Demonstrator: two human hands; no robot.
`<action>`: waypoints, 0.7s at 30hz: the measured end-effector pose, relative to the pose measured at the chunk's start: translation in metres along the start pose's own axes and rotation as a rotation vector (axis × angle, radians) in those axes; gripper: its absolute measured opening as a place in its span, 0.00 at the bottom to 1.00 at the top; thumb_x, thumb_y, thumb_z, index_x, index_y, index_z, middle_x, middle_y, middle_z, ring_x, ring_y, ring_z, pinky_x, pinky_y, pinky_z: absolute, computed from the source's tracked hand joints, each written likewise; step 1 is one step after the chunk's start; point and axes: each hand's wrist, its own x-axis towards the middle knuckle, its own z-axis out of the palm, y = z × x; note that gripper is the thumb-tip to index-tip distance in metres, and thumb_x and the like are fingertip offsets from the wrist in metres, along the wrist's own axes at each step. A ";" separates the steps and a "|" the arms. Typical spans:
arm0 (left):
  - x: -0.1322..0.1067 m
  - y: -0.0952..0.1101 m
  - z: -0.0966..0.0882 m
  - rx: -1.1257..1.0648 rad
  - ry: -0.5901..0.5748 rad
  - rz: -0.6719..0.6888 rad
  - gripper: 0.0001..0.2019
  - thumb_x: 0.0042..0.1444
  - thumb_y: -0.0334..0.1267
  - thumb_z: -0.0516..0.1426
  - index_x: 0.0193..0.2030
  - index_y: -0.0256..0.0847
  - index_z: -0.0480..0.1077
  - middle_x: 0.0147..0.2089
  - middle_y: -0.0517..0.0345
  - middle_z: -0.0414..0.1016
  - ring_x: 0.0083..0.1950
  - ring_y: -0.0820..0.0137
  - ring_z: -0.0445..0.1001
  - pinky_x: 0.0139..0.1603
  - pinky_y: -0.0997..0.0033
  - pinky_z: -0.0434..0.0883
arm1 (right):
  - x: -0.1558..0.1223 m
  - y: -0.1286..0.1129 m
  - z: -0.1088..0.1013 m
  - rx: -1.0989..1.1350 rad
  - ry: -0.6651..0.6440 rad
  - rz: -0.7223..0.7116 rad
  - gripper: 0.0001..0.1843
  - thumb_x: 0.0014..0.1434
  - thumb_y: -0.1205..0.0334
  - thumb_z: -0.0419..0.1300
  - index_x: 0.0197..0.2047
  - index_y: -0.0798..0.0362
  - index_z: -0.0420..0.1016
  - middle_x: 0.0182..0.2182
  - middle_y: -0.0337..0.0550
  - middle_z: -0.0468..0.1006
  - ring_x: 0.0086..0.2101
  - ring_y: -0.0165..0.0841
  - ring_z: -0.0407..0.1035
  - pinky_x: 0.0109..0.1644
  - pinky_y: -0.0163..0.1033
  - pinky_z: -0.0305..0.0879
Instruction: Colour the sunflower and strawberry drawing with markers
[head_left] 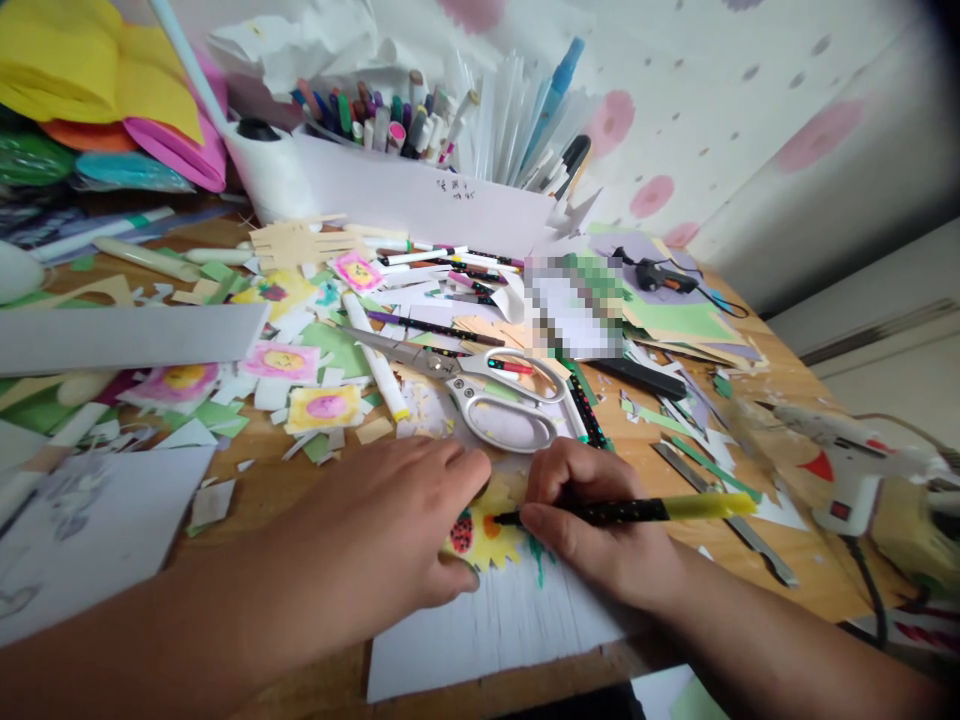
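Observation:
My right hand point(592, 525) is closed on a marker point(652, 510) with a black dotted barrel and a yellow end, its tip touching a yellow flower drawing point(484, 538) on a white sheet point(495, 620). My left hand point(382, 545) lies on the same sheet just left of the drawing, fingers curled down and pressing the paper, thumb beside the flower. A red dotted shape sits on the flower near my left thumb.
White-handled scissors point(487, 400) lie just beyond my hands. Paper scraps and small painted flower cut-outs point(326, 408) litter the wooden table. A white box of markers point(420, 190) stands at the back. A glue gun point(847, 470) rests at the right, coloured paper stacks point(90, 80) far left.

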 end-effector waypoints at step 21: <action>0.002 0.002 -0.002 0.015 -0.019 -0.020 0.13 0.47 0.42 0.63 0.35 0.46 0.63 0.37 0.59 0.72 0.40 0.56 0.72 0.37 0.59 0.65 | -0.001 0.002 -0.003 -0.053 0.006 -0.003 0.12 0.53 0.64 0.58 0.22 0.51 0.59 0.19 0.35 0.65 0.20 0.27 0.59 0.23 0.34 0.54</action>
